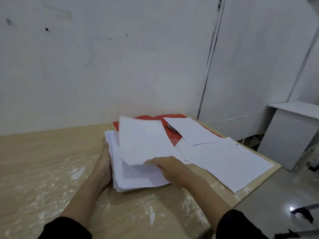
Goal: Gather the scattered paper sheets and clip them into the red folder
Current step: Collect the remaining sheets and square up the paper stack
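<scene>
A stack of white sheets (138, 178) lies on the wooden table (43, 161) in front of me. My left hand (104, 163) lies along the stack's left edge, its fingers hidden under the paper. My right hand (165, 165) holds a single sheet (143, 140) by its near corner, lifted above the stack. The open red folder (170, 135) lies behind, near the wall, with its metal clip (170, 128) showing. One loose sheet (191, 130) lies on the folder's right half. More loose sheets (229, 163) spread toward the table's right edge.
The table meets a white wall at the back. Its right edge (259, 185) drops to a glossy floor. A white cabinet (290, 135) stands to the right of the table. White smears mark the tabletop near me.
</scene>
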Demonstrator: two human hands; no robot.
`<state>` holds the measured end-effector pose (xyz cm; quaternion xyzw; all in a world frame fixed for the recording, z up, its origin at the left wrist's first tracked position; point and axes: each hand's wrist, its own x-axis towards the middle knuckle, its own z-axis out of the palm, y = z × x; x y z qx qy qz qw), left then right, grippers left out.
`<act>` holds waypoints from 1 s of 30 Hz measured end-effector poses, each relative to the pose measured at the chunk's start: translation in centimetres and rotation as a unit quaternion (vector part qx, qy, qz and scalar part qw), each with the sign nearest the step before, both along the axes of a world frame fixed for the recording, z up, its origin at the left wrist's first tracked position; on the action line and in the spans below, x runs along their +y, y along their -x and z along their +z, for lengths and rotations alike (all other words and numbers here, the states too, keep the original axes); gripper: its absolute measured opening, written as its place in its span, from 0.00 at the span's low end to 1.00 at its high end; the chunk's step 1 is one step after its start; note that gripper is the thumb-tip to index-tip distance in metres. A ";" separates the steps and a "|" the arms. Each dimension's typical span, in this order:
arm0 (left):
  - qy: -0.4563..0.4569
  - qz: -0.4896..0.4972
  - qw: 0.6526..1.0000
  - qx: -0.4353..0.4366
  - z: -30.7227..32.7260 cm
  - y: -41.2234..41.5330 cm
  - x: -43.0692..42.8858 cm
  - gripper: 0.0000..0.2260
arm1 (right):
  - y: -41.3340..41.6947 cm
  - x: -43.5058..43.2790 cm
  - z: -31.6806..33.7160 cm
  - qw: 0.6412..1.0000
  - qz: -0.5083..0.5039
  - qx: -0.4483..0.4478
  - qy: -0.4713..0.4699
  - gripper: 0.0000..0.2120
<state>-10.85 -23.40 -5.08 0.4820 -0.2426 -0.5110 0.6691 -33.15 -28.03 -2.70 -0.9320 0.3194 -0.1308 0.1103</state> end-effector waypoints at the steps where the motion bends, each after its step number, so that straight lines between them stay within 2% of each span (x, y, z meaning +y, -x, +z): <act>1: 0.002 -0.007 1.000 -0.012 0.0 0.1 0.1 0.25 | 0.3 0.1 -0.4 1.000 0.005 0.005 -0.018 0.24; 4: -0.040 0.018 0.998 -0.044 -0.4 0.1 0.3 0.20 | 1.5 0.0 -0.8 0.994 0.020 -0.004 -0.107 0.18; 5: -0.057 0.029 0.995 -0.071 -0.5 0.1 0.3 0.18 | 1.9 0.1 -0.7 0.990 0.017 -0.024 -0.138 0.17; 6: -0.072 0.034 0.992 -0.101 -0.5 0.3 0.3 0.17 | 2.7 0.1 -0.4 0.986 -0.003 -0.063 -0.157 0.19; 7: -0.083 0.037 0.988 -0.128 -0.4 0.4 0.4 0.17 | 3.4 -0.2 -0.1 0.980 -0.040 -0.116 -0.156 0.23; 9: -0.096 0.045 0.982 -0.156 -0.4 0.6 0.4 0.16 | 5.7 -1.5 -0.1 0.965 -0.162 -0.184 -0.092 0.27; 11: -0.106 0.052 0.979 -0.165 -0.3 0.7 0.3 0.16 | 8.5 -3.1 -0.3 0.944 -0.302 -0.127 -0.041 0.30; 13: -0.116 0.058 0.977 -0.169 -0.2 0.7 0.2 0.14 | 11.2 -4.0 -0.8 0.919 -0.388 -0.022 -0.063 0.33; 15: -0.126 0.067 0.974 -0.173 -0.1 0.6 0.1 0.10 | 12.7 -4.2 -1.3 0.909 -0.403 0.032 -0.100 0.29; 18: -0.118 0.072 0.971 -0.194 0.0 0.8 0.3 0.08 | 13.1 -4.1 -2.0 0.924 -0.374 0.055 -0.062 0.19; 22: -0.110 0.060 0.958 -0.259 -0.2 1.3 0.5 0.18 | 12.6 -4.5 -2.3 0.912 -0.401 0.078 -0.038 0.10; 24: -0.120 0.048 0.963 -0.238 -0.2 1.0 0.5 0.19 | 12.1 -4.3 -1.9 0.901 -0.426 0.080 -0.003 0.08; 25: -0.126 0.038 0.966 -0.222 -0.2 0.8 0.5 0.18 | 11.6 -4.0 -1.5 0.899 -0.432 0.060 0.028 0.08; 27: -0.141 0.024 0.968 -0.207 -0.1 0.5 0.6 0.17 | 10.5 -3.4 -0.6 0.899 -0.426 -0.046 0.088 0.11; 29: -0.145 0.024 0.966 -0.213 0.0 0.6 0.7 0.15 | 8.6 -2.2 0.5 0.899 -0.369 -0.168 0.164 0.14; 30: -0.144 0.031 0.964 -0.219 0.1 0.8 0.7 0.13 | 7.4 -1.5 1.0 0.902 -0.314 -0.200 0.216 0.14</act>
